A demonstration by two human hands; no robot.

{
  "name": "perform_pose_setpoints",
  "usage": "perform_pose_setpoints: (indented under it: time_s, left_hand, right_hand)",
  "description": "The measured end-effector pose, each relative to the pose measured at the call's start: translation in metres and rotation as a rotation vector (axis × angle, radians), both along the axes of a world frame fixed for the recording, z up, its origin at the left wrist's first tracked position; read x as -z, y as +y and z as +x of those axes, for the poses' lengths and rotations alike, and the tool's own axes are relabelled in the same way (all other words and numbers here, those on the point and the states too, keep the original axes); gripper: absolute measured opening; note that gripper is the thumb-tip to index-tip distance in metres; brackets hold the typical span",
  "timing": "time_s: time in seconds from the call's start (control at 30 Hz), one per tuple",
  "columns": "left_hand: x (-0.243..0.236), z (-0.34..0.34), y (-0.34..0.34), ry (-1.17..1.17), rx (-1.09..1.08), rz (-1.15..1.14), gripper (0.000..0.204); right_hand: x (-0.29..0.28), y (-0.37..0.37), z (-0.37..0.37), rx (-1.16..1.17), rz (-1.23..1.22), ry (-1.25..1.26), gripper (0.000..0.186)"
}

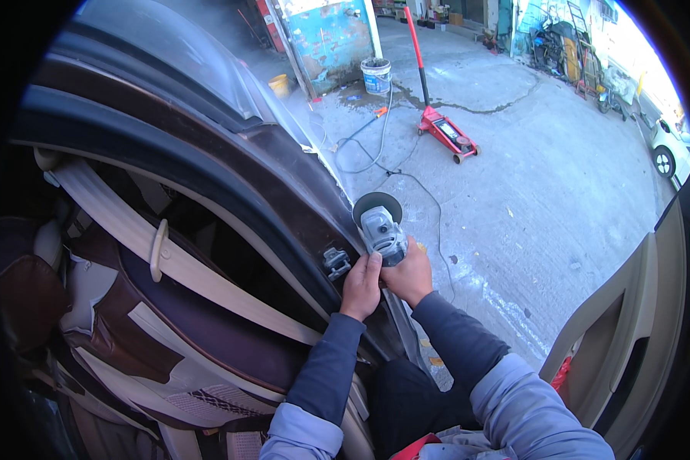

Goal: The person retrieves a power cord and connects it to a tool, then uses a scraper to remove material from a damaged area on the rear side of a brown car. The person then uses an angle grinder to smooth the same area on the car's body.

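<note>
An angle grinder (383, 236) with a grey body and a round dark disc (389, 201) is held in both my hands. My right hand (409, 274) is wrapped round its body from the right. My left hand (362, 287) closes on it from the left, thumb up along the body. The disc's left rim is at the edge of the dark brown car body panel (295, 172); I cannot tell whether they touch. Left of my left hand, a metal door latch striker (336, 262) sits on the door pillar. My palms hide the grinder's rear end.
A beige seat belt (199, 284) crosses the car opening at left, by brown seats. An open car door (613, 345) stands at right. On the concrete lie a red floor jack (446, 134), a cable (429, 192) and a hose. A white bucket (376, 77) stands behind.
</note>
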State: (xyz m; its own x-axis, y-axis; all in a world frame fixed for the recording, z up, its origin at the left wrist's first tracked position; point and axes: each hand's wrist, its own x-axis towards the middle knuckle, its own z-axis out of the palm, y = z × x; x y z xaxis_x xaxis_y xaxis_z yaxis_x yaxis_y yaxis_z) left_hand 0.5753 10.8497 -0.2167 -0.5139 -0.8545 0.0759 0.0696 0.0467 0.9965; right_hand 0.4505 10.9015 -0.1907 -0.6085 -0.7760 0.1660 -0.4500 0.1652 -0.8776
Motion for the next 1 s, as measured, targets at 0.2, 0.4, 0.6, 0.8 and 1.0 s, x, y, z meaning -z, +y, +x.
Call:
perform_pose_setpoints:
  time_s: [0.2,0.4,0.6,0.8,1.0]
  left_hand:
    - [0.008,0.0,-0.004,-0.059,-0.017,-0.127,0.042]
    - [0.011,0.0,-0.005,-0.059,-0.017,-0.15,0.043]
    - [0.008,-0.001,-0.003,-0.059,-0.037,-0.164,0.043]
    - [0.009,0.0,-0.002,-0.037,0.018,-0.069,0.044]
    - [0.01,0.002,0.002,-0.068,0.009,-0.124,0.044]
  right_hand:
    - [-0.003,-0.002,0.001,-0.017,-0.029,-0.019,0.057]
    - [-0.006,-0.002,0.002,-0.023,-0.02,-0.039,0.056]
    - [-0.002,-0.001,0.0,-0.012,-0.011,-0.004,0.057]
    - [0.002,0.0,0.001,-0.004,0.008,-0.063,0.055]
    - [0.002,0.008,0.004,0.014,0.032,-0.058,0.055]
